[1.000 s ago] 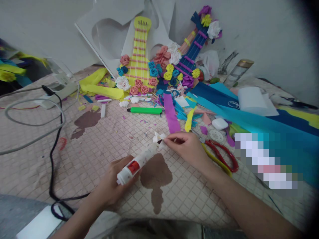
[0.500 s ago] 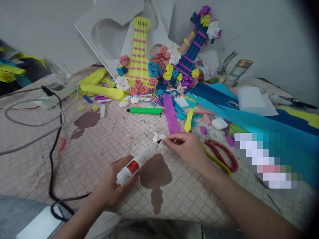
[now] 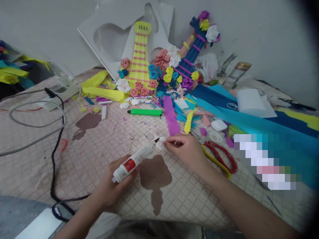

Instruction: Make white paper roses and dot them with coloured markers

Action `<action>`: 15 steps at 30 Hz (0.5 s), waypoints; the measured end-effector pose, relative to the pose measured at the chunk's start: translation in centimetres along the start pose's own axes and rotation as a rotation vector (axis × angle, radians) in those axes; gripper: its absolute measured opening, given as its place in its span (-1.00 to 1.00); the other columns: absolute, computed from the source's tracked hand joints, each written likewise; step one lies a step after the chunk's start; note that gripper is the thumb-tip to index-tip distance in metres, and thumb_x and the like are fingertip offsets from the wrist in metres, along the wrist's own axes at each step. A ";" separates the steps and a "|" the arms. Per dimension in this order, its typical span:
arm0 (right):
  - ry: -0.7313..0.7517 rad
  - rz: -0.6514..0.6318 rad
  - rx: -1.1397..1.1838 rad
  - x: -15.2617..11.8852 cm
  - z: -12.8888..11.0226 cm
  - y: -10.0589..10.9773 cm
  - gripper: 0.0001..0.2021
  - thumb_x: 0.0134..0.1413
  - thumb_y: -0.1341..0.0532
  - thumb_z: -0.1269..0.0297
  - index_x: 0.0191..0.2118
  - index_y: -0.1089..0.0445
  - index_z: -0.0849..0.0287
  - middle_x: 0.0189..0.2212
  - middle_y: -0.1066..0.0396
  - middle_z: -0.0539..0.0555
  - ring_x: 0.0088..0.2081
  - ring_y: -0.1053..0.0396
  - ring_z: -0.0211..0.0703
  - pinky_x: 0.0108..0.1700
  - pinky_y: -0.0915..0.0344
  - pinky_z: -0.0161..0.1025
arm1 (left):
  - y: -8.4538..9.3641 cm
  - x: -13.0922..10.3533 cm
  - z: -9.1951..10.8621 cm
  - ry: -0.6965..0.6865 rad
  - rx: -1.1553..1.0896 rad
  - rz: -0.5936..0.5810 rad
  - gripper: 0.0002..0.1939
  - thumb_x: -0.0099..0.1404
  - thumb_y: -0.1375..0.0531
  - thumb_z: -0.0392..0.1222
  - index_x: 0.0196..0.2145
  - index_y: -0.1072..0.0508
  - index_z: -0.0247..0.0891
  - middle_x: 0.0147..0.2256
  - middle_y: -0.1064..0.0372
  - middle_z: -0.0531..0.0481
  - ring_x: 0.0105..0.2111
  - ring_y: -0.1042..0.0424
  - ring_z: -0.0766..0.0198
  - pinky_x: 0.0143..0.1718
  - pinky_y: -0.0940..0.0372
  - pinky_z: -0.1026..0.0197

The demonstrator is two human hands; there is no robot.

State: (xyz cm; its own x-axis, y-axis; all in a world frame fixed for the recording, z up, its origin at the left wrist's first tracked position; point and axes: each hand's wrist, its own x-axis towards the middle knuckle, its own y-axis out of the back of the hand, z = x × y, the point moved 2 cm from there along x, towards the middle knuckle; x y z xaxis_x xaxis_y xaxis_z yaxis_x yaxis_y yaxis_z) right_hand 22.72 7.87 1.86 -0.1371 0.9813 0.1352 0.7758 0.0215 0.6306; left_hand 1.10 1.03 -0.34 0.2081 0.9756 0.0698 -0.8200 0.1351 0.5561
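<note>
My left hand [image 3: 119, 181] is closed around a white glue gun [image 3: 136, 159] with a red part on its side. The gun's dark tip points up and right, close beside a small crumpled white paper piece [image 3: 161, 143]. Thumb and fingers of my right hand [image 3: 186, 149] pinch that white piece at its right side. Just beyond my right hand lies a purple paper strip [image 3: 171, 116]. Scissors with red and yellow handles [image 3: 221, 156] rest right of my right wrist. Under the gun, a brown patch [image 3: 156, 174] shows on the quilted table cover [image 3: 119, 132].
A yellow paper guitar [image 3: 139, 63] and a blue one [image 3: 190, 59], both with paper flowers, lean at the back. A green cutter [image 3: 146, 112] lies before them. Blue paper [image 3: 224, 114] and a white roll [image 3: 250, 101] are right. A black cable [image 3: 53, 162] runs left.
The glue gun in my left hand has drawn slightly left and down, so its tip stands a little farther from my right fingers. More of the white piece shows now.
</note>
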 end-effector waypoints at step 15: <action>-0.025 -0.021 0.012 0.0 0.0 0.0 -0.89 -0.09 -0.23 0.33 -0.49 -0.52 0.16 -0.55 -0.50 0.01 -0.52 -0.37 -0.25 -0.47 -0.19 -0.33 | -0.1 0.3 0.9 -0.009 0.037 -0.018 -0.77 0.24 -0.07 -0.13 -0.50 -0.36 -0.27 -0.58 -0.32 0.05 -0.57 -0.30 0.33 -0.52 -0.27 0.32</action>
State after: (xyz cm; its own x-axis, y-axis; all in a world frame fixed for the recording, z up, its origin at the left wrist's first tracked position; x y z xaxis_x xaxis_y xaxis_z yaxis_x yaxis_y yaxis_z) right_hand 22.70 7.86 1.87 -0.1380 0.9851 0.1026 0.7802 0.0443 0.6240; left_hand 1.68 1.21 0.35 0.2278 0.9714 0.0665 -0.7956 0.1463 0.5879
